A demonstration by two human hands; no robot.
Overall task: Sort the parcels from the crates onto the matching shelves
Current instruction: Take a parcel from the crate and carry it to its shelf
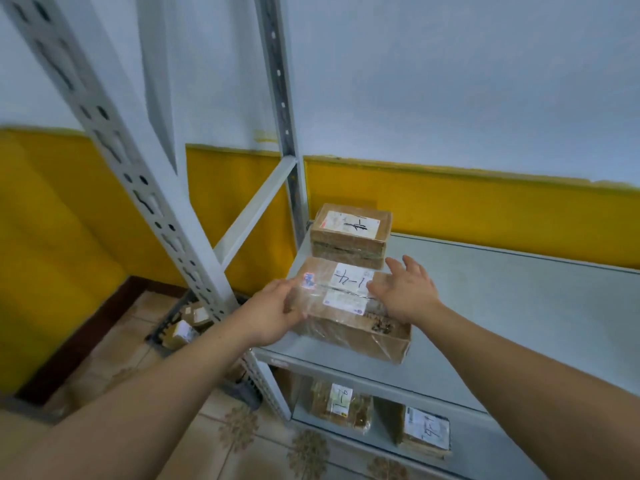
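A brown cardboard parcel [349, 306] wrapped in clear tape, with a white label marked "1-4", lies near the front left corner of the grey shelf [502, 306]. My left hand [277, 308] grips its left end, fingers curled round the edge. My right hand [405, 292] rests flat against its right top edge with fingers spread. A second parcel [351, 235] with a similar handwritten label sits just behind it, at the back left of the same shelf.
The lower shelf [460, 448] holds two more labelled parcels [341, 403] [426, 433]. A dark crate [180, 323] with small parcels stands on the tiled floor at left. White perforated uprights [145, 188] [282, 109] frame the shelf's left side; the wall is close behind.
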